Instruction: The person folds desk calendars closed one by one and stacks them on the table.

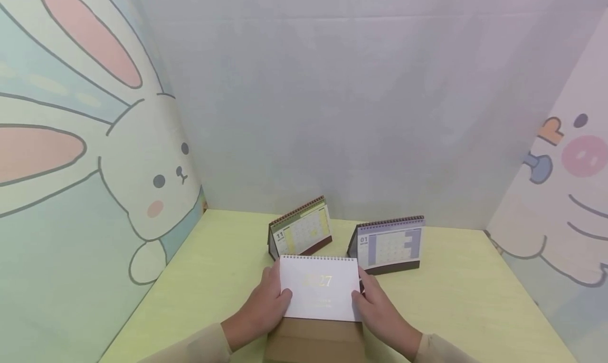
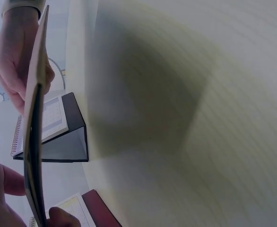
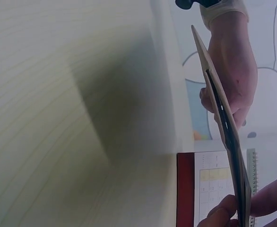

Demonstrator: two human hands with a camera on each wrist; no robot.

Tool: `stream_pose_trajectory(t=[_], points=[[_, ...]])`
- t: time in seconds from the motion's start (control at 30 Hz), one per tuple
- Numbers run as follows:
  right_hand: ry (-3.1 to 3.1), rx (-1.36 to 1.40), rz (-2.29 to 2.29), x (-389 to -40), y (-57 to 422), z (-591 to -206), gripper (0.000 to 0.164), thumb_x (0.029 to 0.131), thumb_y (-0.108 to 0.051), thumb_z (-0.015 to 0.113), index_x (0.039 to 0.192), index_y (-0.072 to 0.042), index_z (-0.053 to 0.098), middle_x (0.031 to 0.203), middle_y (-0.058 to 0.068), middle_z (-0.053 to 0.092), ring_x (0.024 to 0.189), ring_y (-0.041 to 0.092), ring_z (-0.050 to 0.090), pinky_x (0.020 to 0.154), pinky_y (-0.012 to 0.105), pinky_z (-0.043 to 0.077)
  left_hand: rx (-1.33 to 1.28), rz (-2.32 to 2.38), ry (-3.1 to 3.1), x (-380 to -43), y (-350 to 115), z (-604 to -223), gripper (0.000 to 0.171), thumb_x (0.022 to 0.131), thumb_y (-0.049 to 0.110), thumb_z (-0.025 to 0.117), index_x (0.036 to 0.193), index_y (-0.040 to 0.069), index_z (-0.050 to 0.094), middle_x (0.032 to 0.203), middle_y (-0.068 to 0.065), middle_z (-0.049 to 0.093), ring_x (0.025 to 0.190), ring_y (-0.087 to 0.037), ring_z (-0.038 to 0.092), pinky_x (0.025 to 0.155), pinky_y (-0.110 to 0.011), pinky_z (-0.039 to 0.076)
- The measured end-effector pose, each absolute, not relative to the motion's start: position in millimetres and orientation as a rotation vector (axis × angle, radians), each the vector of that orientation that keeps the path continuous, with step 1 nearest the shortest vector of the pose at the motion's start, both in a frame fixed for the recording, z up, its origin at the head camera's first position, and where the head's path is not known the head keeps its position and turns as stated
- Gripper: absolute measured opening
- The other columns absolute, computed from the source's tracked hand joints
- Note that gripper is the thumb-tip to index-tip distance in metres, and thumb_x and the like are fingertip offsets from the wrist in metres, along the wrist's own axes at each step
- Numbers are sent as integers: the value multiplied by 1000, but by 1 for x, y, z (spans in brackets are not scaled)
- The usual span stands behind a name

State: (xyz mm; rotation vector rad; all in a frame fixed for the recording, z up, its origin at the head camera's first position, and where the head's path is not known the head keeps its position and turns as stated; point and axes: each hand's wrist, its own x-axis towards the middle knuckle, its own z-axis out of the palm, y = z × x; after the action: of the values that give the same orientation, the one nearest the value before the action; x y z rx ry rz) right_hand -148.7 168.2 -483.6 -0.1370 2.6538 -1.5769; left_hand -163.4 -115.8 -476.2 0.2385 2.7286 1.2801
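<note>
A white-covered desk calendar (image 1: 319,294) with gold "2027" lettering and a spiral along its top edge is held up in front of the body. Below its cover a brown cardboard panel (image 1: 314,337) extends toward the body. My left hand (image 1: 262,304) grips the calendar's left side, thumb on the cover. On the opposite side my right hand (image 1: 383,314) grips it the same way. Seen edge-on in the left wrist view, the folded calendar (image 2: 33,127) is nearly flat and apart from the table, casting a shadow. The fingers behind it are partly hidden.
Behind the held calendar stand two tent-shaped desk calendars: a green-and-yellow one (image 1: 304,230) showing 11 and a purple one (image 1: 391,246) showing 01. They rest on a pale yellow table (image 1: 209,278). A grey wall (image 1: 332,115) and cartoon-printed side panels (image 1: 138,194) enclose it.
</note>
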Motion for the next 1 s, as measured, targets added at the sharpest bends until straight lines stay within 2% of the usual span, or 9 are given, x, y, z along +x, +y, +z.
stream_pose_trajectory(t=[0.23,0.37,0.47,0.63,0.8,0.9,1.0], points=[[2670,-140,-1568,-148,163,-481,70,114,-6,60,178,12,38,141,17,65,127,23,61,114,46,56,226,1276,2739,-165,-122,-478,87,113,19,54,187,-4,15,171,-30,45,149,-38,59,137,-72,44],[2659,-157,-1582,-148,158,-480,70,114,-5,60,177,14,38,140,17,64,127,25,61,114,49,55,200,1258,2757,-165,-126,-480,86,113,19,55,186,-5,17,173,-31,44,152,-40,59,138,-73,42],[2654,-171,-1587,-149,156,-482,70,113,-4,60,177,13,38,136,16,64,126,25,60,110,45,55,179,1241,2771,-164,-128,-480,86,113,20,55,186,-6,18,174,-32,43,152,-40,59,139,-72,42],[2641,-197,-1607,-150,153,-485,74,112,-3,61,180,10,35,136,14,65,128,23,60,113,39,55,174,1229,2789,-163,-133,-480,86,113,19,55,187,-5,18,166,-29,49,142,-37,62,135,-70,46],[2626,-250,-1629,-151,147,-484,78,112,-3,61,181,12,30,139,17,65,131,26,60,115,40,56,156,1221,2798,-163,-138,-480,85,113,18,55,187,-3,18,163,-27,51,138,-35,62,134,-69,48],[2629,-261,-1625,-152,144,-484,76,111,-2,62,181,9,33,141,16,66,134,25,60,116,41,56,139,1215,2806,-163,-140,-480,84,113,18,54,187,-3,18,163,-27,51,137,-35,62,133,-69,48],[2630,-269,-1623,-151,141,-484,73,112,-2,61,180,7,37,150,19,66,143,30,60,125,49,54,134,1207,2816,-164,-142,-481,84,113,18,54,186,-6,18,163,-29,50,137,-36,61,134,-70,48]])
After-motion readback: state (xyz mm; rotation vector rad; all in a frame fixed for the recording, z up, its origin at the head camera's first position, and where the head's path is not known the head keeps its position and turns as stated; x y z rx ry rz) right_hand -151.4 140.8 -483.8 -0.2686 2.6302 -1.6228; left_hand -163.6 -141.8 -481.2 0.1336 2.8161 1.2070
